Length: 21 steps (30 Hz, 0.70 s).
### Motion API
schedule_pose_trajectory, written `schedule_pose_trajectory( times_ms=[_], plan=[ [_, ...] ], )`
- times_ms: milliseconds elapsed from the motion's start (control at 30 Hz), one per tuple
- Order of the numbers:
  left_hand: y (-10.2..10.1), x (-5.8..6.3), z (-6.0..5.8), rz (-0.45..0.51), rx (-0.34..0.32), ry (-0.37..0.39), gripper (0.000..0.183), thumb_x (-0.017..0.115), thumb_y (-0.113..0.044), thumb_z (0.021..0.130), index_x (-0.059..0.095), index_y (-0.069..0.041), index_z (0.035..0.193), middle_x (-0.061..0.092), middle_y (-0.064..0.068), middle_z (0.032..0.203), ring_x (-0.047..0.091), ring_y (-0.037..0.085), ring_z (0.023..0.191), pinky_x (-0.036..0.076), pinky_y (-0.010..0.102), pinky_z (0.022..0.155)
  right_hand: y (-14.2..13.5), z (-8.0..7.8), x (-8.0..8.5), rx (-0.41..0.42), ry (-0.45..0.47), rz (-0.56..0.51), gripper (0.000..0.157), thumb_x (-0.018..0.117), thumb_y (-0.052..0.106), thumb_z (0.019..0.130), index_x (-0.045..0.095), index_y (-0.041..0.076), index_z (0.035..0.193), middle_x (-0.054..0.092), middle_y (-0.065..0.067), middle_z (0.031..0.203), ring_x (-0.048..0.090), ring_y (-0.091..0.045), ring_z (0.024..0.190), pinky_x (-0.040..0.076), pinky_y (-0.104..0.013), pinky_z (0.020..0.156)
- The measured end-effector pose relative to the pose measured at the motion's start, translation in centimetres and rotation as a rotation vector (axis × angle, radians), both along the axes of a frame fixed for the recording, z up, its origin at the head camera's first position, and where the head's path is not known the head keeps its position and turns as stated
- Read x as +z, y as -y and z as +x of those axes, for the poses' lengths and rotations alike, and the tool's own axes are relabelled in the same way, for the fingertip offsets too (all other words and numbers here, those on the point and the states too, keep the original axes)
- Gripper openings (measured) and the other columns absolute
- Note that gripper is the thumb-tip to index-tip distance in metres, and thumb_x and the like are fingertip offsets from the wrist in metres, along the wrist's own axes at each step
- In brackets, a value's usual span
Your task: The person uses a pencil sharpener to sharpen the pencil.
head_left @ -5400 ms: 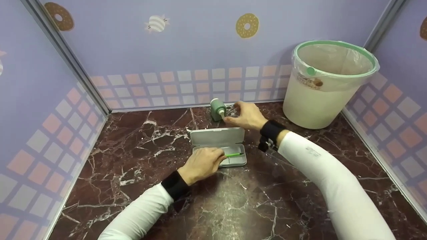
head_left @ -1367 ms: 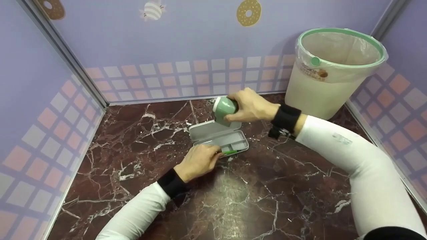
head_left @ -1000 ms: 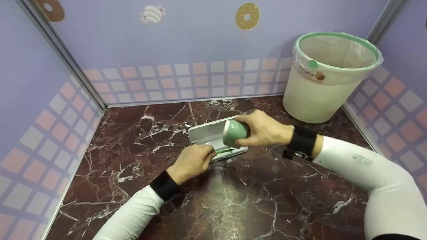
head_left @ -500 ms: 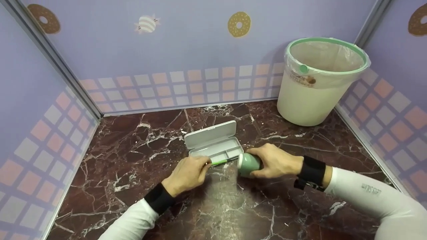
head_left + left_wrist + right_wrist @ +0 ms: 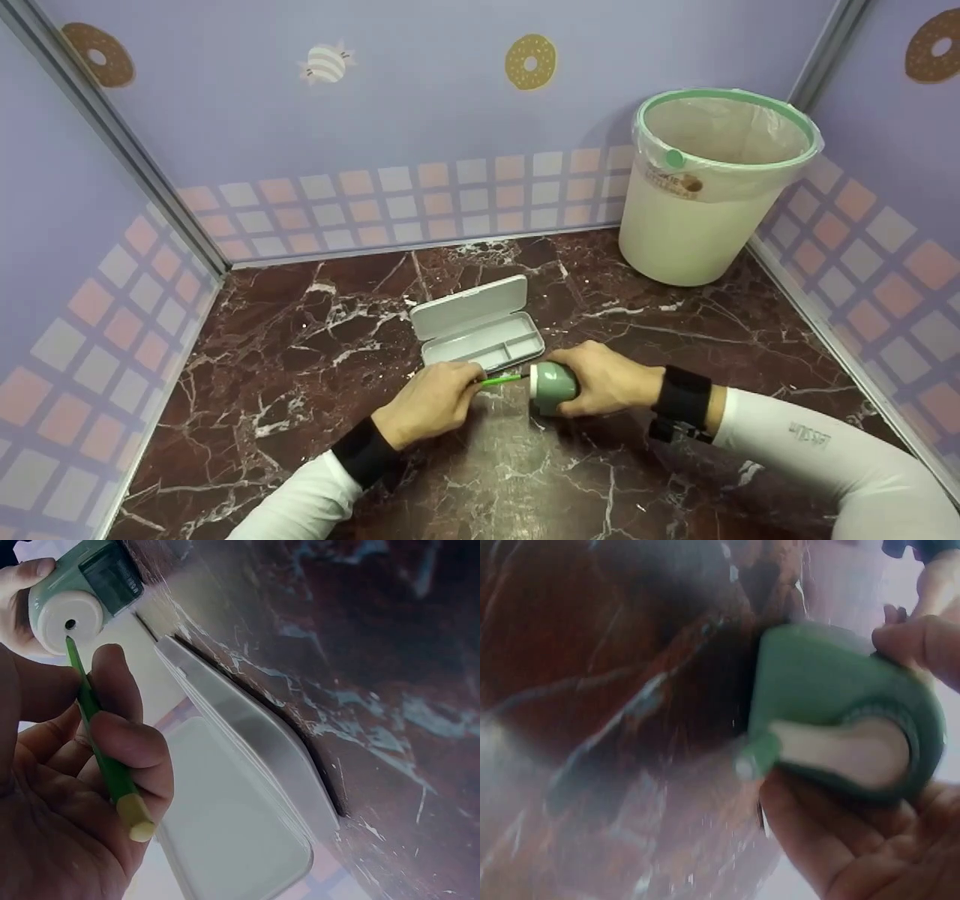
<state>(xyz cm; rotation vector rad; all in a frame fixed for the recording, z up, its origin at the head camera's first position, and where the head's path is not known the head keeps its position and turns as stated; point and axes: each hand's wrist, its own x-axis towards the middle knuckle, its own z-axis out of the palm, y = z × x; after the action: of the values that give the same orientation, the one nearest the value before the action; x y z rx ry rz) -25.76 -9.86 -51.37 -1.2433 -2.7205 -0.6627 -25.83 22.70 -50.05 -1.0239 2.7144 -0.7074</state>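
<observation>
Dark red marbled tabletop (image 5: 300, 390) between lilac walls (image 5: 420, 112), lined bin (image 5: 682, 232) in the far right corner, open grey case (image 5: 470, 311) just beyond my left hand (image 5: 431, 401), which pinches a green pencil (image 5: 501, 380), its tip at the sharpener (image 5: 556, 385) my right hand (image 5: 611, 381) grips.

Walled tabletop booth (image 5: 420, 112): lilac panels (image 5: 60, 225) bearing doughnut, sweet and check prints (image 5: 515, 56); grey corner strips (image 5: 120, 141); dark-red marble-patterned tabletop (image 5: 637, 330); bag-lined bucket (image 5: 675, 236) stands rear right
</observation>
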Motion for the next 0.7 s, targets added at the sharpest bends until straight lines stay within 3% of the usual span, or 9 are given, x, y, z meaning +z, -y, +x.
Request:
schedule_pose_trajectory(
  times_ms=[233, 467, 700],
  plan=[
    [0.0, -0.2, -0.4, -0.012, -0.002, -0.004, 0.005, 0.070, -0.011, 0.106, 0.073, -0.010, 0.102, 0.077, 0.000, 0.089, 0.072, 0.017, 0.074, 0.065, 0.035, 0.071, 0.9, 0.2, -1.0, -0.040, -0.081, 0.017, 0.063, 0.097, 0.026, 0.075, 0.069, 0.012, 0.130, 0.080, -0.003, 0.108, 0.072, -0.014, 0.088, 0.059, -0.027, 0.072],
    [0.0, 0.0, -0.6, -0.023, 0.009, -0.030, 0.006, 0.072, -0.013, 0.106, 0.071, -0.013, 0.100, 0.077, 0.000, 0.088, 0.074, 0.021, 0.075, 0.065, 0.040, 0.070, 1.8, 0.3, -1.7, -0.057, -0.212, 0.000, 0.056, 0.089, 0.052, 0.089, 0.072, 0.015, 0.128, 0.082, 0.000, 0.105, 0.073, -0.013, 0.083, 0.057, -0.026, 0.066],
    [0.5, -0.1, -0.5, -0.023, 0.001, -0.010, 0.006, 0.072, -0.013, 0.106, 0.071, -0.012, 0.100, 0.077, 0.001, 0.087, 0.072, 0.019, 0.073, 0.065, 0.038, 0.069, 2.0, 0.0, -2.2, 0.009, -0.253, -0.037, 0.056, 0.086, 0.048, 0.093, 0.073, 0.014, 0.137, 0.083, -0.004, 0.120, 0.076, -0.015, 0.090, 0.058, -0.024, 0.070]
  ],
)
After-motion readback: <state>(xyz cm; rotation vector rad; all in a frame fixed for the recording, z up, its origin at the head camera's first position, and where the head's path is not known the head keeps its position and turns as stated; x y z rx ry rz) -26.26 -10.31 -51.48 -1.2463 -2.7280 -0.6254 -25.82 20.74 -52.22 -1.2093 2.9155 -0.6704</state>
